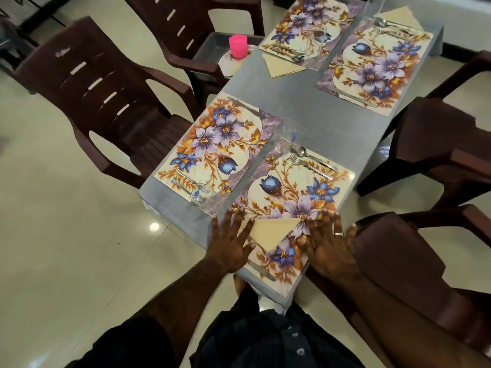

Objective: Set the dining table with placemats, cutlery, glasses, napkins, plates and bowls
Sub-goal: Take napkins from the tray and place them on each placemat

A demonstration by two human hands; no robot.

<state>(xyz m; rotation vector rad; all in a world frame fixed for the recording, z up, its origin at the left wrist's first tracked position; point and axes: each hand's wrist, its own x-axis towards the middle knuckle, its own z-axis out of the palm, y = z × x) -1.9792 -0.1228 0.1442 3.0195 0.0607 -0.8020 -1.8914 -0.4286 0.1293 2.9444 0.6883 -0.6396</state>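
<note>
We have both hands flat on the nearest floral placemat (292,197), a cream rectangle printed with purple and blue flowers and orange leaves, lying at the near corner of the grey-clothed dining table (305,102). Our left hand (230,247) lies with fingers straight and spread, gripping nothing, its fingertips at the left edge of a folded beige triangular napkin (271,233). Our right hand (328,245), a ring on one finger, is likewise spread and flat, holding nothing, just beside the napkin's right corner. The napkin rests on the placemat between the two hands. A steel knife (261,270) lies along the placemat's near edge, and a steel fork (309,166) and spoon (305,152) lie side by side at its far edge.

Beside it on the left sits a second floral placemat (212,144) with a clear drinking glass (201,193) at its near corner. Two more floral placemats (377,67) lie further along the table, each with cutlery and a beige napkin by it. A pink cylindrical cup (238,46) stands in a grey tray on a brown plastic chair (186,35). Other brown chairs stand around the table
</note>
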